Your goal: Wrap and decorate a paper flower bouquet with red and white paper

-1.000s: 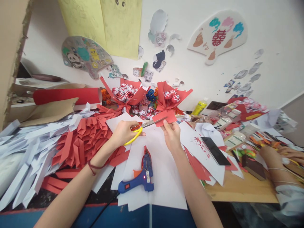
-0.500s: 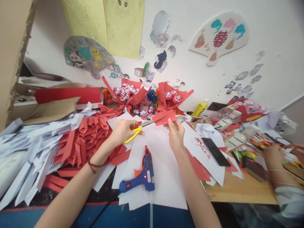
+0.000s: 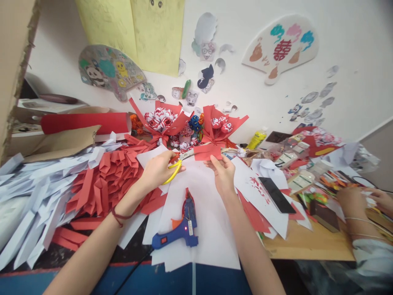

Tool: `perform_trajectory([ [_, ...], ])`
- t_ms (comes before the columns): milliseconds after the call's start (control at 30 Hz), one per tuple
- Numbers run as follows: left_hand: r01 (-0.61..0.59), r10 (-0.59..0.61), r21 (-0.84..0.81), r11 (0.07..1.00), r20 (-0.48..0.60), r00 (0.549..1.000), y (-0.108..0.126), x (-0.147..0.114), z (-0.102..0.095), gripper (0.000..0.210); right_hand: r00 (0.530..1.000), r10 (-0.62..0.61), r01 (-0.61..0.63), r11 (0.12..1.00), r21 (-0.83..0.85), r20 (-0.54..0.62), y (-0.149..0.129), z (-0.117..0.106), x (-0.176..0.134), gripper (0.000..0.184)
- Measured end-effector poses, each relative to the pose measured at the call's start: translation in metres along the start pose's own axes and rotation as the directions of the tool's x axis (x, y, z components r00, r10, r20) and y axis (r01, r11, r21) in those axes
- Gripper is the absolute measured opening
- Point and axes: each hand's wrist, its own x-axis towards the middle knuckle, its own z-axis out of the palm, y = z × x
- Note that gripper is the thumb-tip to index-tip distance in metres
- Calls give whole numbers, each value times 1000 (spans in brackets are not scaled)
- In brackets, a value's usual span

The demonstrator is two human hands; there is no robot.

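Observation:
My left hand [image 3: 157, 171] is closed round the yellow and red handles of a pair of scissors [image 3: 174, 171]. Their blades point right and meet the left edge of a small red piece of paper [image 3: 207, 152], partly hidden by it. Fingers and thumb of my right hand [image 3: 221, 171] pinch that piece along its lower edge. Below both hands a blue hot glue gun [image 3: 179, 233], its small light glowing, lies on white paper sheets [image 3: 215, 229]. Left of my left hand is a heap of folded red paper strips [image 3: 107, 176].
Folded white strips [image 3: 49, 200] lie at far left. Two red-wrapped paper bouquets [image 3: 162, 123] stand against the wall. A black phone [image 3: 276, 194] rests on papers at right. Beyond it a co-worker's hands [image 3: 353, 203] are among craft supplies. A yellow bottle [image 3: 257, 138] stands at the back.
The scissors' blades now reach behind or into the red paper's left edge, where a blade crossed it before. The red paper has turned more level. The co-worker's hands have shifted a little.

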Motion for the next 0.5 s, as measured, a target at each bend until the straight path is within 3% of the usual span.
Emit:
perform_trajectory([
  [100,-27,28,20,999,-66,997,-2,0,2,43,1000,6,-4,998,68,-26,1,-3,3,38],
  [233,106,-107,-18,994,-159,981,-1,1,0,41,999,23,-19,993,115,-35,2,-7,5,37],
  [300,113,-116,-24,993,-137,984,1,1,-2,40,997,40,-33,994,105,-61,3,-8,5,36],
  [500,-14,14,-17,1000,29,999,11,-3,-1,41,996,53,-46,994,98,-66,6,-10,5,30],
])
